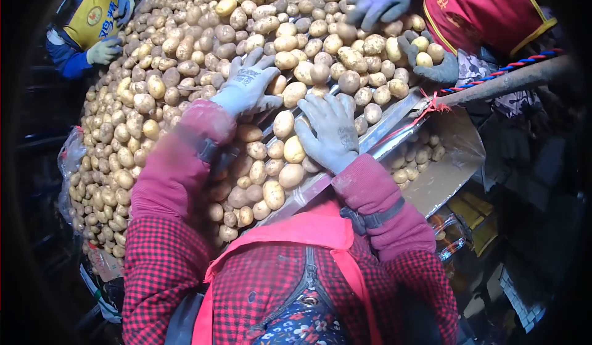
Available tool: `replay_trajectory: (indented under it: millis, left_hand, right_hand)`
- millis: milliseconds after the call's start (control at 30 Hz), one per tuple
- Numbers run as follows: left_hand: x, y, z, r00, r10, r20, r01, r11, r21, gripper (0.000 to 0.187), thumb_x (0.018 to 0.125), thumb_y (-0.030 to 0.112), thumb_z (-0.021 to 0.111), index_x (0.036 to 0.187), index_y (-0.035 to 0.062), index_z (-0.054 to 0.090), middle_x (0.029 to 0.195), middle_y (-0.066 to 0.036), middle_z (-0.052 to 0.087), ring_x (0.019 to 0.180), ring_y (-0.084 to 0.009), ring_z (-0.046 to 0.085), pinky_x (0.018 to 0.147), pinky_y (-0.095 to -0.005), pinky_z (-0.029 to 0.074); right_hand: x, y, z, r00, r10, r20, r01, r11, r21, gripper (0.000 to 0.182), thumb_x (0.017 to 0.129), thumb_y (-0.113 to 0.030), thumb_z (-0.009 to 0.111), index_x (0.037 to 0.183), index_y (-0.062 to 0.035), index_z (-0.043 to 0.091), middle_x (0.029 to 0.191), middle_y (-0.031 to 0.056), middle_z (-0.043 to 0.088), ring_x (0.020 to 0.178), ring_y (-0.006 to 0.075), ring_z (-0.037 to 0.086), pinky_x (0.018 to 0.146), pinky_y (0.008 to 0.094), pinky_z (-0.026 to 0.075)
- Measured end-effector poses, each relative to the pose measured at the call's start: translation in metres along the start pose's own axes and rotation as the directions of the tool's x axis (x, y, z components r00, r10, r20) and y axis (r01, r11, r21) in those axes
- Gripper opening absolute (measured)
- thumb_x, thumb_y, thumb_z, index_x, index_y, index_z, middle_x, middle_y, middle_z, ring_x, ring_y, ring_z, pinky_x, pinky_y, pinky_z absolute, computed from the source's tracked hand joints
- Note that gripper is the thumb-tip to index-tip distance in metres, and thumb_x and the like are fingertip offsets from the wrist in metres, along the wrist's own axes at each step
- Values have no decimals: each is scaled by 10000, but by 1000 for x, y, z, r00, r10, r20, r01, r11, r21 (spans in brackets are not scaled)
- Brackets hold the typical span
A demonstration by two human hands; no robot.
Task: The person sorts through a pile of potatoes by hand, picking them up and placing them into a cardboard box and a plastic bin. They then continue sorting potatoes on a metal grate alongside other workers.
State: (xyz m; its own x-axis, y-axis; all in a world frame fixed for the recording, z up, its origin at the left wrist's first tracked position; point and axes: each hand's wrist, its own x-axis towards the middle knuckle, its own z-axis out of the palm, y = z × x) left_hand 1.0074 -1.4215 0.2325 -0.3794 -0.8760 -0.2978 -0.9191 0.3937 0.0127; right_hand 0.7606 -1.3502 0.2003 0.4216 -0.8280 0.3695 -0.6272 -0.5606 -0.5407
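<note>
Both my hands wear grey work gloves and rest among loose, soil-dusted potatoes (271,194). My left hand (248,84) reaches forward over the pile, fingers spread on the potatoes, the thumb out to the right. Closer to the metal edge, my right hand (331,128) lies with its fingers stretched forward and the thumb apart. A yellowish potato (294,150) sits just left of the right thumb, and another potato (283,124) lies between my two hands. I see neither hand gripping a potato; the palms are hidden.
A metal rail (302,195) borders the heap in front of me. Below it at right stands a cardboard box (445,181) holding potatoes. A pole (505,81) with twisted rope juts in. At upper right, a co-worker's gloved hands (383,0) touch potatoes; another co-worker's glove (103,50) is upper left.
</note>
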Motion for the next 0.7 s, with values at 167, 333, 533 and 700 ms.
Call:
replay_trajectory:
  millis: [167,333,533,700]
  left_hand:
    - [-32,13,30,974,63,-218,-77,995,-56,661,693,367,905,1273,174,654,1365,-59,645,1484,-342,394,1198,-583,276]
    - [-41,25,18,970,9,-242,-46,988,-146,592,680,376,900,1191,160,695,1152,-93,701,1277,-320,562,1142,-501,350]
    - [-66,48,9,941,-333,-66,122,513,-850,511,848,287,873,1240,30,670,1165,-59,714,986,-142,663,842,-327,570]
    - [-90,121,-15,942,70,-330,-317,518,-794,413,1033,316,648,1321,20,661,1149,-150,744,1051,-232,705,928,-359,550]
  right_hand:
    - [0,0,-4,1000,6,-1,-6,1000,18,358,881,-282,694,1186,-94,683,1247,95,654,1183,302,557,1089,521,355]
    - [-4,-4,-5,999,13,-34,-14,1000,-24,362,883,-272,691,1204,-106,689,1236,102,666,1163,306,584,1076,490,386]
    - [-33,-47,-35,944,312,-104,-237,866,440,653,903,-276,731,1490,-85,521,1483,184,558,1393,369,508,1190,463,389]
    - [-76,-57,-19,893,449,20,-269,497,825,713,915,-138,744,1559,-54,449,1454,187,575,1381,288,539,1146,367,438]
